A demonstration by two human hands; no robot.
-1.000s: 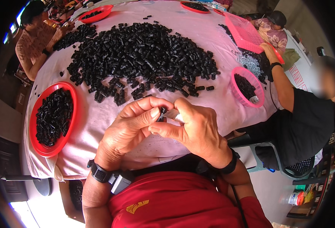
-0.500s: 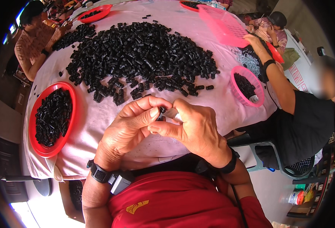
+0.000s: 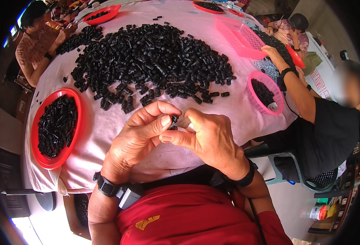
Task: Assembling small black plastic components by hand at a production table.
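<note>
Pinched between the fingertips of my left hand (image 3: 137,132) is a small black plastic part (image 3: 173,121), mostly covered by the fingers. My right hand (image 3: 216,141) is closed on a small pale blade-like tool (image 3: 184,123) with a whitish wrapped grip. Its tip meets the black part, and the right thumb presses close beside it. Both hands are just above the near edge of the table. Beyond them lies a large heap of short black plastic cylinders (image 3: 147,61).
A red bowl (image 3: 34,134) of black pieces stands left. To the right is a pink basket (image 3: 251,98) holding black pieces. A person in black (image 3: 327,134) grips a pink slotted basket (image 3: 242,38) over silvery pieces (image 3: 268,67). Another person (image 3: 37,53) sits far left.
The neighbour's pink slotted basket has come down and tilted flatter, uncovering more of the dark and silvery pieces behind. My hands barely shift; the blade has turned slightly against the black part.
</note>
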